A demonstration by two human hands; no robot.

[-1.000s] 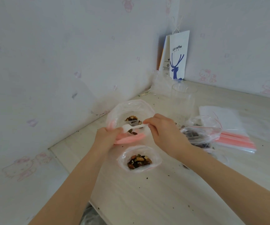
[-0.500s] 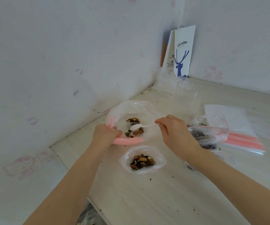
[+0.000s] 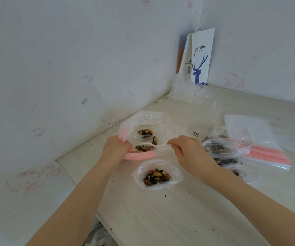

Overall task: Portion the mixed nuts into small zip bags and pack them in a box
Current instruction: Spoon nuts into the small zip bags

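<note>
A small zip bag (image 3: pixel 158 175) of mixed nuts lies open on the table (image 3: pixel 169 219). Beyond it, the left hand (image 3: pixel 115 150) grips the large bag's (image 3: pixel 148 121) pink rim while the right hand (image 3: pixel 190 150) pinches a white spoon (image 3: pixel 158 146), its bowl now pushed deeper among the nuts than a moment earlier.

I am extending both bare forearms forward from the lower edge of view, converging toward the centre. My left hand (image 3: pixel 115 150) is closing in a fist, knuckles up, gripping a pink edge. My right hand (image 3: pixel 187 151) is pinching a thin white handle between thumb and forefinger, remaining fingers curling under, wrist angling slightly inward.
</note>
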